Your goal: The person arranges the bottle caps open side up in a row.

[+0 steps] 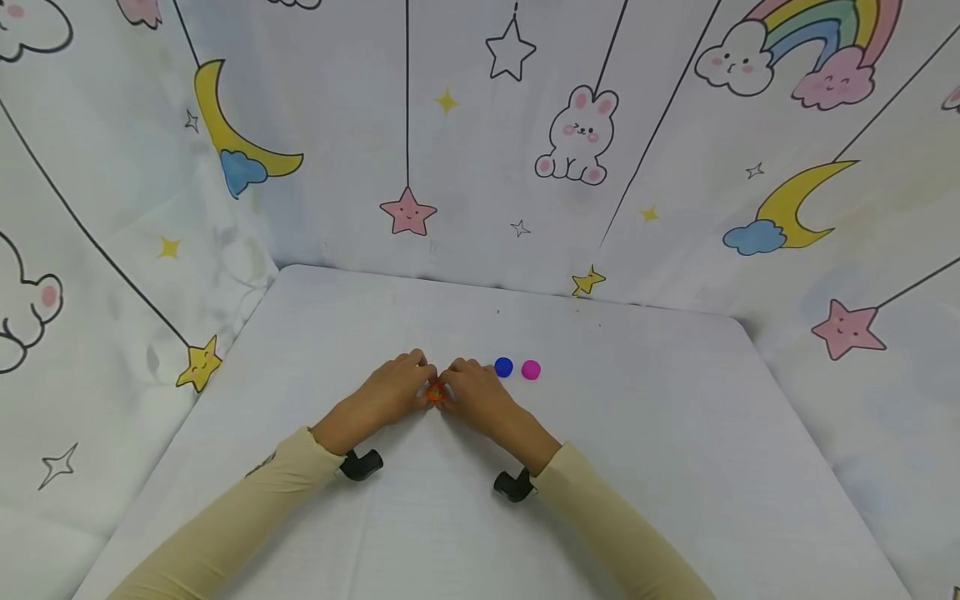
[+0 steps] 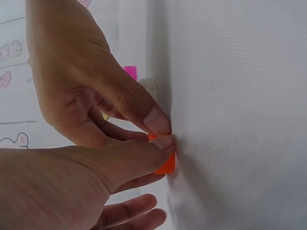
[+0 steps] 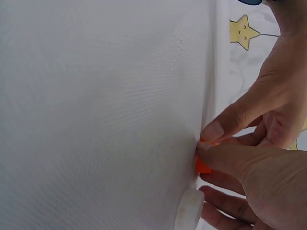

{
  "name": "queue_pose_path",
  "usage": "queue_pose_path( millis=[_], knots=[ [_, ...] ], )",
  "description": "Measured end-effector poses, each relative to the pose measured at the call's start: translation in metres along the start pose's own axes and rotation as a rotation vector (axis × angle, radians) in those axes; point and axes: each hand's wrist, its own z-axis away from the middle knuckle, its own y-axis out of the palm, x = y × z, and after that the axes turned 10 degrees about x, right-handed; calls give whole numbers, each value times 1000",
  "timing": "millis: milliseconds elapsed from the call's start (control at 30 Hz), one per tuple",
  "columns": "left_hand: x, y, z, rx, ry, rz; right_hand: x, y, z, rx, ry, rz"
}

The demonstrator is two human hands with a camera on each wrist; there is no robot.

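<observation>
In the head view my left hand (image 1: pixel 397 387) and right hand (image 1: pixel 480 396) meet around a small orange piece (image 1: pixel 436 392). It is short and block-like from the side, standing low at the white tabletop. The left thumb presses on the orange piece (image 2: pixel 165 166) in the left wrist view, with the right thumb tip beside it at the upper end. Both hands pinch it between thumb and fingers; the fingers behind it are partly hidden. Near the right hand's fingers lies a white rounded piece (image 3: pixel 189 209), hidden in the head view.
A blue round piece (image 1: pixel 503 367) and a magenta round piece (image 1: pixel 531 369) lie side by side just right of my right hand. The white table (image 1: pixel 637 458) meets a cloth backdrop (image 1: pixel 465 150) with printed stars, moons and a rabbit. Black wrist mounts (image 1: pixel 363 465) hang under the sleeves.
</observation>
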Motion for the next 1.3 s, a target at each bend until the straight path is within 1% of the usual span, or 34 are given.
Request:
queue_pose_path(
  millis=[267,500,667,800,933,1100,1300],
  knots=[
    [1,2,1,-36,5,-24,2,-1,0,-13,-7,4],
    [2,2,-1,-43,4,-20,2,-2,-1,0,-4,3],
    [4,2,0,-54,6,-26,1,-3,-1,-9,-19,4],
    [4,0,2,-112,40,-41,-1,-8,-1,-16,-20,10],
    [3,-3,4,-163,88,-53,-3,-14,-1,8,-9,-47],
    [2,-7,6,-197,139,-66,-6,-20,1,30,-5,-126],
    [2,-8,7,-228,180,-63,-9,-22,0,39,2,-199]
  ],
)
